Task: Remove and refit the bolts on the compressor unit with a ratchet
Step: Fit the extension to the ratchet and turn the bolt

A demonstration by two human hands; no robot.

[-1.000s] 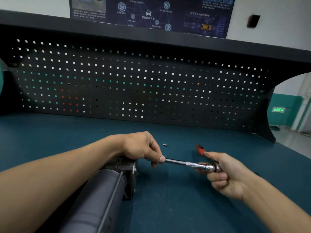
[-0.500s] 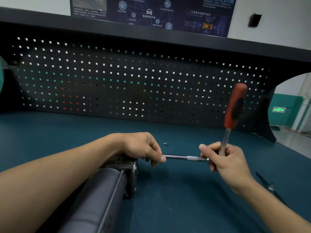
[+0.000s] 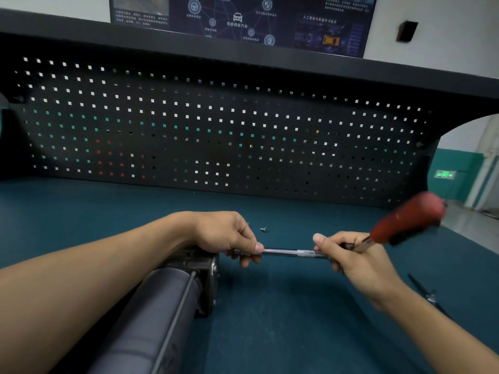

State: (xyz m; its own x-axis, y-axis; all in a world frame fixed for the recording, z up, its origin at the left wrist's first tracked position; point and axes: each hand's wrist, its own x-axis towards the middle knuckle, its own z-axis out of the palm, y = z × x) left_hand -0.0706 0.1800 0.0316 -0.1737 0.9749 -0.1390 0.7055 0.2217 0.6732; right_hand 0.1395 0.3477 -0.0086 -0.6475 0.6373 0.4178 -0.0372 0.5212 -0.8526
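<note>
Head view, grey cylindrical compressor unit (image 3: 151,306), chrome ratchet (image 3: 286,252), blurred red handle (image 3: 405,220)

ratchet (image 3: 407,221): red grip at 2 o'clock is motion-blurred, head buried in right hand (image 3: 361,263). bar (image 3: 286,251): far end hidden under left hand (image 3: 224,234), seat not visible. compressor (image 3: 151,319) cut off at the 6 o'clock edge. loose bit (image 3: 263,229) at 12 o'clock of the bar, too small to tell. poster (image 3: 237,20) cropped at top, text unreadable

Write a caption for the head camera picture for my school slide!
Left hand pinches the extension bar by the compressor unit, right hand grips the red-handled ratchet, a loose bolt behind.
</note>
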